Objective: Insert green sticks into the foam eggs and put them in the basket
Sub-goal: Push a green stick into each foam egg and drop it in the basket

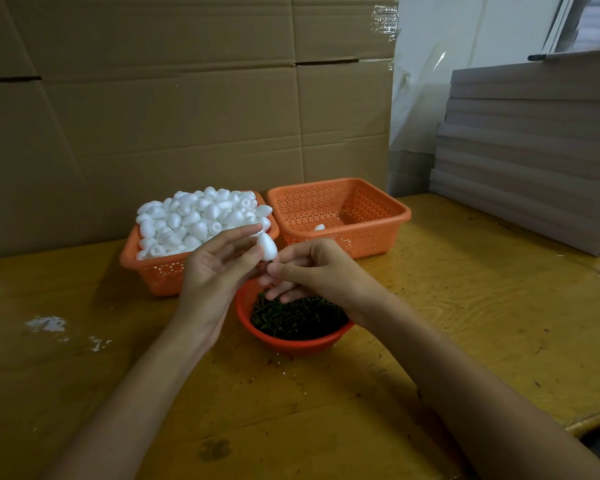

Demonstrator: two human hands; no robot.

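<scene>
Left hand pinches the foam egg upright. Right hand is curled just under its tip, can't tell what it's holding.

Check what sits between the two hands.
One white foam egg, held by fingertips of the left hand, with the right hand at its lower tip. The head view shows it.

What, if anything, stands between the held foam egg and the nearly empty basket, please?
Nothing visible does. The left hand holds the foam egg just short of the open-topped right basket; only its near rim needs clearing.
</scene>
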